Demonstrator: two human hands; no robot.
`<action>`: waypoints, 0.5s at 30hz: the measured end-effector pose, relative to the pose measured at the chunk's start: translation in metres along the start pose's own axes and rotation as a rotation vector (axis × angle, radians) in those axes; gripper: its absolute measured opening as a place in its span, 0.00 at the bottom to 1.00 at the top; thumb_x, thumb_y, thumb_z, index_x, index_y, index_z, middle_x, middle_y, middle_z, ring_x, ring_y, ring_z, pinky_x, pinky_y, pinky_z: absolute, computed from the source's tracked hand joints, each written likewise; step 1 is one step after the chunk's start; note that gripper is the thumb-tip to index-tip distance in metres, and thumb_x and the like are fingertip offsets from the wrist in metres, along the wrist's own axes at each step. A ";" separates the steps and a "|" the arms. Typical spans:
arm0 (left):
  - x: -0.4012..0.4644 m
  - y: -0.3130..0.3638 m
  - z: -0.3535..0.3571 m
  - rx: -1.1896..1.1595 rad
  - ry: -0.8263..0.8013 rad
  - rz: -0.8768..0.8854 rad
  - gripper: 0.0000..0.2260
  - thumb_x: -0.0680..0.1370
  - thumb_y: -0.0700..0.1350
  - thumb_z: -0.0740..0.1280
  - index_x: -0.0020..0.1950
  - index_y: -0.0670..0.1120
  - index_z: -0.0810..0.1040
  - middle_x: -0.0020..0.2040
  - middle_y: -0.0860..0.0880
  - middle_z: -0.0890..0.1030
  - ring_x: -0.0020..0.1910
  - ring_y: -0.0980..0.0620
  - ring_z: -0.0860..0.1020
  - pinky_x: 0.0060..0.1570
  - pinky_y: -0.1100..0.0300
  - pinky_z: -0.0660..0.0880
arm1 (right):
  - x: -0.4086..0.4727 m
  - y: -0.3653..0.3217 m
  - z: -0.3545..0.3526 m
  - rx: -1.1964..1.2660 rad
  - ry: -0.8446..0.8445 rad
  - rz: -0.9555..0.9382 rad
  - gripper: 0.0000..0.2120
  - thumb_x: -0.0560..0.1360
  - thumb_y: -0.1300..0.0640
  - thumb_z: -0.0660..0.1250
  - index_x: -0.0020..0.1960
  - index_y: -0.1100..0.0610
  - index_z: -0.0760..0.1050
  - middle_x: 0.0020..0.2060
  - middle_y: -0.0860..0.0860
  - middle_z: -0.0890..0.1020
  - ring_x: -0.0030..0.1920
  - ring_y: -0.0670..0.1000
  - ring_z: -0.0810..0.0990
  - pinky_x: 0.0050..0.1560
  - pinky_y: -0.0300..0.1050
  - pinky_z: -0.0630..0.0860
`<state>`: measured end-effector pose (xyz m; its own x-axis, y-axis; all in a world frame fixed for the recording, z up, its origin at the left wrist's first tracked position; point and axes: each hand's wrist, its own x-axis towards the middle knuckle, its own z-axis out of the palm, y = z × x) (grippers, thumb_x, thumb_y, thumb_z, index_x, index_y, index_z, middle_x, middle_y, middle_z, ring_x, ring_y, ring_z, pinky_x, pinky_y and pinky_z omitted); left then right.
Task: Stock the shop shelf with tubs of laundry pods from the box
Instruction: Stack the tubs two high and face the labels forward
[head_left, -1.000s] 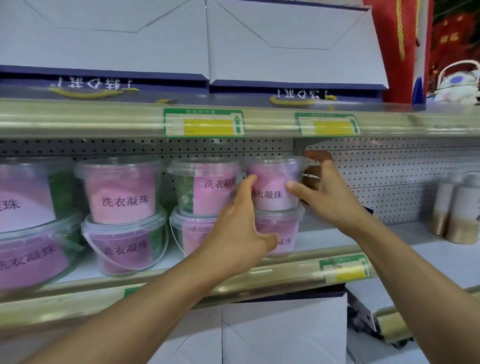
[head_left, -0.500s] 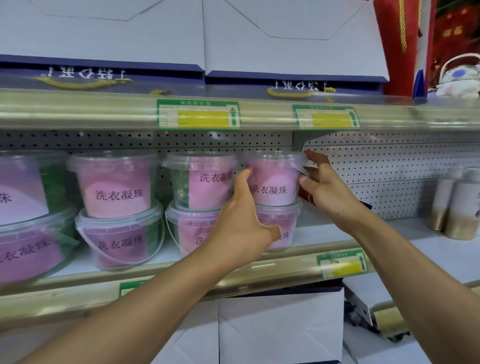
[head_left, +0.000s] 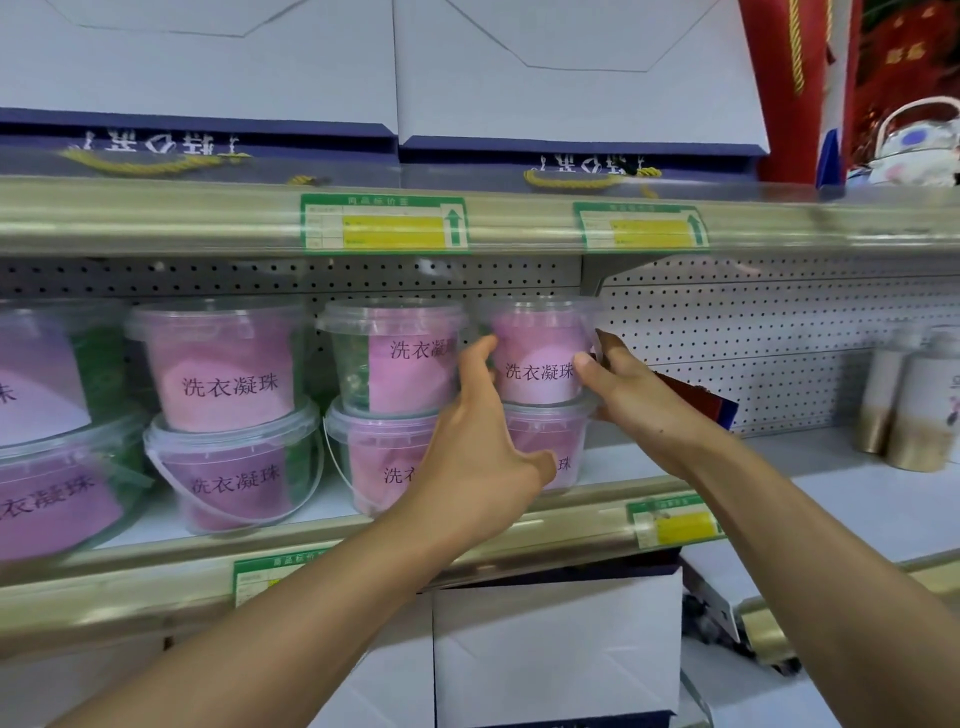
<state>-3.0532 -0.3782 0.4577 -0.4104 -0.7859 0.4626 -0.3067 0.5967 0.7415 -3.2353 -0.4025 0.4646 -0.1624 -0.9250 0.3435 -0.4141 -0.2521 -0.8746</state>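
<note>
- Head view: the right hand (head_left: 631, 402) holds the right side of the top right tub of laundry pods (head_left: 537, 358), thumb curled on its label, the other fingers going round the far side out of sight
- The left hand (head_left: 480, 457) has its fingers reaching up against the tub's left side, in the gap next to the neighbouring upper tub (head_left: 395, 358); the thumb sticks out to the right, low and off the tub. Whether these fingers curl round the tub or just press flat, I cannot tell
- The held tub sits between both hands, stacked on the lower tub (head_left: 550, 441) at the right end of the row, near the front of the shelf (head_left: 587, 525)
- The step looks like squaring the tub on its stack. To do it well, keep both hands low on the walls rather than the lid, turn it so the label faces front, and centre its base on the lid below so it doesn't rock
- Ease the grip off one hand at a time; the stack has open shelf to its right, so a nudge that way could tip it
- Further right stand two white and gold canisters (head_left: 909, 410), well apart from the hands
</note>
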 end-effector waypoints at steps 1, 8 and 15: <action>-0.001 -0.001 0.000 0.012 0.006 0.004 0.44 0.69 0.39 0.72 0.73 0.58 0.46 0.67 0.55 0.65 0.54 0.63 0.67 0.53 0.64 0.69 | -0.001 0.000 0.000 -0.005 0.000 0.002 0.33 0.71 0.36 0.58 0.73 0.45 0.57 0.68 0.48 0.70 0.68 0.51 0.69 0.67 0.59 0.67; -0.009 -0.003 -0.002 0.178 -0.003 0.036 0.40 0.71 0.39 0.69 0.74 0.55 0.48 0.71 0.53 0.65 0.54 0.54 0.72 0.51 0.62 0.68 | -0.011 0.004 0.001 -0.064 0.045 0.026 0.18 0.80 0.51 0.56 0.69 0.52 0.64 0.64 0.51 0.74 0.63 0.51 0.73 0.67 0.56 0.68; -0.016 -0.009 -0.001 0.455 -0.012 0.097 0.38 0.73 0.42 0.68 0.76 0.51 0.49 0.69 0.49 0.68 0.63 0.49 0.70 0.59 0.57 0.70 | -0.048 0.011 0.009 -0.198 0.193 -0.064 0.21 0.75 0.61 0.68 0.66 0.58 0.67 0.61 0.49 0.75 0.62 0.47 0.74 0.64 0.43 0.70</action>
<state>-3.0431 -0.3712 0.4439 -0.4646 -0.7225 0.5120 -0.6110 0.6801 0.4052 -3.2240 -0.3635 0.4355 -0.2898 -0.8330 0.4714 -0.5931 -0.2302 -0.7715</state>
